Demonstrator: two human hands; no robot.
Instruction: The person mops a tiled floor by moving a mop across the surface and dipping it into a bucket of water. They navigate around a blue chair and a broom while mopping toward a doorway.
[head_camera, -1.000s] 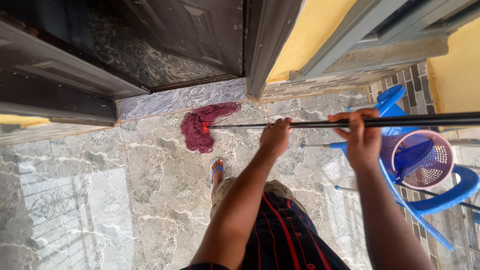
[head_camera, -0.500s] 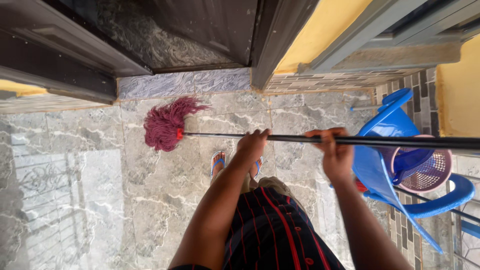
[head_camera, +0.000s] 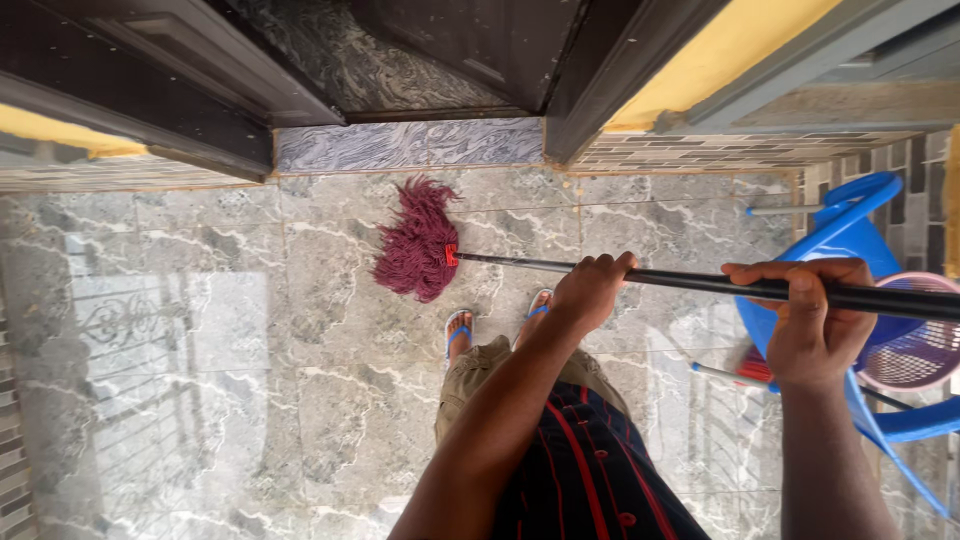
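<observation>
Both your hands gripping a mop, its head down on the tiled floor

Nearest you, your right hand (head_camera: 812, 322) is closed around the black mop handle (head_camera: 690, 283) in front of the blue plastic chair (head_camera: 845, 235), which carries a pink basket (head_camera: 915, 345); further along the handle your left hand (head_camera: 590, 290) is clenched on it, just beyond your sandalled feet; past that hand, the maroon mop head (head_camera: 418, 245) lies on the grey marbled floor (head_camera: 250, 380), short of the doorstep (head_camera: 410, 145)

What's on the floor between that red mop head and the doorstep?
Nothing: in the head view only bare, shiny grey marble floor lies between the mop head and the doorstep.
</observation>
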